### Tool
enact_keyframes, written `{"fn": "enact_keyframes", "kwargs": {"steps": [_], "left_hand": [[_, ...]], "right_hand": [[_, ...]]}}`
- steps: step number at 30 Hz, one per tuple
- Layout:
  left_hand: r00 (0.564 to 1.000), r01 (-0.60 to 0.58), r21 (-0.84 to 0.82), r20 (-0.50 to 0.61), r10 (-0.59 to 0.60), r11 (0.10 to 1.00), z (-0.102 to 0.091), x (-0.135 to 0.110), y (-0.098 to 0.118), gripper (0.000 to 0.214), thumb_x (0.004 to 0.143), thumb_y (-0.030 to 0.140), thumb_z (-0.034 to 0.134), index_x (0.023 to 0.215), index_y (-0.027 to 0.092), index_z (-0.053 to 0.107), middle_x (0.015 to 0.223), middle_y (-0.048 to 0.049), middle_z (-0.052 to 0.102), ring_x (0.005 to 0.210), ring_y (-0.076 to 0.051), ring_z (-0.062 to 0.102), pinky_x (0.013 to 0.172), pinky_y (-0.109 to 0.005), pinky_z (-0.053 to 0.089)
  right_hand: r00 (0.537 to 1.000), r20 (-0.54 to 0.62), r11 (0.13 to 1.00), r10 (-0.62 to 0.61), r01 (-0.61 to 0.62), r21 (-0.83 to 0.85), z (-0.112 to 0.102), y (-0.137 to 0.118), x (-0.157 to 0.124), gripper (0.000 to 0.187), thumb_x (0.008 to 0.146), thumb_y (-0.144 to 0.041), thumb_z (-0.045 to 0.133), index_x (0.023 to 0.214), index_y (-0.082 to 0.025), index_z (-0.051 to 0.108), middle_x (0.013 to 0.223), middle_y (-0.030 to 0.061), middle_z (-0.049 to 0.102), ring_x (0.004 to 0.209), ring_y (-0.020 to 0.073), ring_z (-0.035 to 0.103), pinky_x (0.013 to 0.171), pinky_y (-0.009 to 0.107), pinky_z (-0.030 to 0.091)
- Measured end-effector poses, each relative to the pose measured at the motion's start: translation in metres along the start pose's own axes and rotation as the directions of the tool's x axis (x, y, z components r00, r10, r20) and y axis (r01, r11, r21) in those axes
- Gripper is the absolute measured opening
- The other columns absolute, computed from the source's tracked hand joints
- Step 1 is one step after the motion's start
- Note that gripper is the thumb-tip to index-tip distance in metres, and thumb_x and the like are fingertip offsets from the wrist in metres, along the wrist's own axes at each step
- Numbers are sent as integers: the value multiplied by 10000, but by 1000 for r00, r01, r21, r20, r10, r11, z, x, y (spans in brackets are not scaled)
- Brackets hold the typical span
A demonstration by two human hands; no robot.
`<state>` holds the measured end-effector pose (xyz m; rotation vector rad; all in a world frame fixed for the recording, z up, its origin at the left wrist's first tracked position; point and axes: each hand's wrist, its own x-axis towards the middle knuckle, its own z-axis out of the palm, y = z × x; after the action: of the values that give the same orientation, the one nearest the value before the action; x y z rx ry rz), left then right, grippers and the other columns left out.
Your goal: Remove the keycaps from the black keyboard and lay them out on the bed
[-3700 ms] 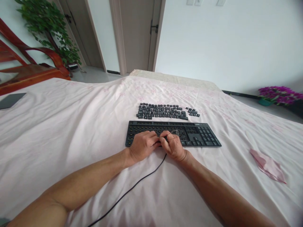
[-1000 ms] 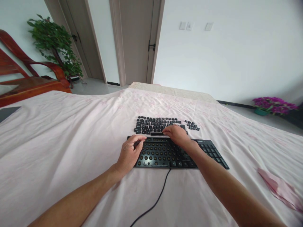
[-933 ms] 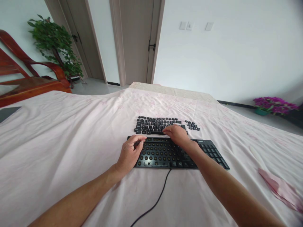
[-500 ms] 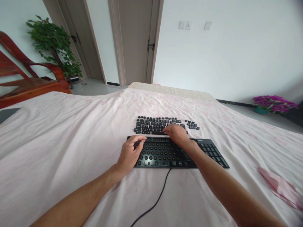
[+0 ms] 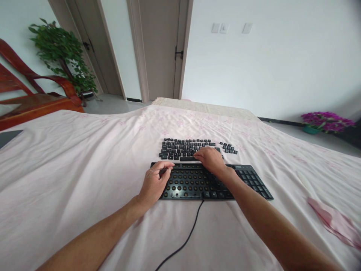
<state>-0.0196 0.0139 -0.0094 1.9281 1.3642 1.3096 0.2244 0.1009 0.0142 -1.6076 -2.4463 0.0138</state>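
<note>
- Two bare hands work near the middle of the frame; between and beneath them lies the black keyboard (image 5: pixel 186 182), flat on the pale pink sheet (image 5: pixel 113 162), seemingly so that it is steady and within easy reach of both.
- The left hand (image 5: pixel 155 182), left of centre, has its fingers curled closed around a small dark-handled tool (image 5: pixel 163 171) with thin wires at its back; it rests at the keyboard's upper left corner, perhaps parked there to leave the other hand free.
- The right hand (image 5: pixel 210 161) crosses over the keyboard; its fingertips are drawn nearly together at the right end of the long key (image 5: pixel 187 159), which lies level just above the keyboard's top edge; an end grip probably helps to line it up.
- Loose keycaps (image 5: pixel 183 147) stand in rows above the long key, with a smaller cluster (image 5: pixel 229 148) to their right; the order echoes a keyboard's layout, likely so that each one's place stays readable.
- The black cable (image 5: pixel 187 239) runs from the keyboard towards the bottom edge; a pink cloth (image 5: pixel 334 220) lies at lower right, well apart from the hands.
</note>
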Motion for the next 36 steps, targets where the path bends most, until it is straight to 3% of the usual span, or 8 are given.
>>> {"fn": "enact_keyframes", "kwargs": {"steps": [4,8,11,13,19,25,28,36], "left_hand": [[999,-27,35,41,25,999,-1,2,4,146,910,216,492,931,209,636,943,-21,686,899,-160,631,867,-298,481],[986,-100,77,144,88,992,3,7,15,133,916,244,495,884,204,618,892,-24,666,856,-166,619,825,-302,477],[963,-168,108,233,140,980,11,10,24,153,929,274,479,896,196,606,887,-40,652,832,-180,615,806,-322,481],[945,-217,89,269,186,972,19,11,31,155,932,264,473,968,189,605,969,-64,653,905,-199,616,836,-339,482],[898,-213,-18,390,203,977,38,9,50,96,862,239,592,938,200,635,906,-32,648,843,-182,614,777,-307,493],[901,-232,-60,362,238,971,56,5,55,180,918,291,514,936,173,649,958,-58,653,906,-198,618,816,-318,485],[902,-244,-4,367,228,970,62,5,54,150,888,291,564,901,179,663,894,-49,642,848,-198,616,776,-317,491],[864,-312,42,429,265,949,41,-9,41,164,869,195,577,950,241,712,943,-29,622,833,-142,610,768,-272,502]], "right_hand": [[989,-150,973,2,33,230,-8,-11,-10,206,903,-262,543,902,-221,745,919,53,699,903,185,619,817,273,436],[971,-179,809,-157,231,540,-24,-39,-29,248,829,-314,662,1059,-225,693,880,28,622,757,140,569,718,258,461],[952,-192,736,-238,306,604,-33,-60,-43,525,735,-417,758,1210,-243,618,850,13,549,724,136,508,671,260,450],[943,-231,715,-238,331,616,-35,-68,-52,404,804,-436,688,1148,-229,644,821,17,535,770,152,507,705,278,449],[972,-230,657,41,147,739,-43,-56,-79,328,987,-366,371,888,-196,633,777,19,538,674,122,518,664,276,459],[969,-245,727,-11,176,664,-40,-50,-98,216,848,-327,624,1031,-214,640,815,16,538,721,139,512,649,269,446],[947,-319,737,47,182,651,-35,-49,-100,142,878,-336,587,862,-205,640,791,23,549,771,154,533,713,287,459],[928,-229,617,295,-2,787,-37,-30,-116,275,942,-436,450,874,-200,574,861,24,659,550,91,531,530,219,458]]}}
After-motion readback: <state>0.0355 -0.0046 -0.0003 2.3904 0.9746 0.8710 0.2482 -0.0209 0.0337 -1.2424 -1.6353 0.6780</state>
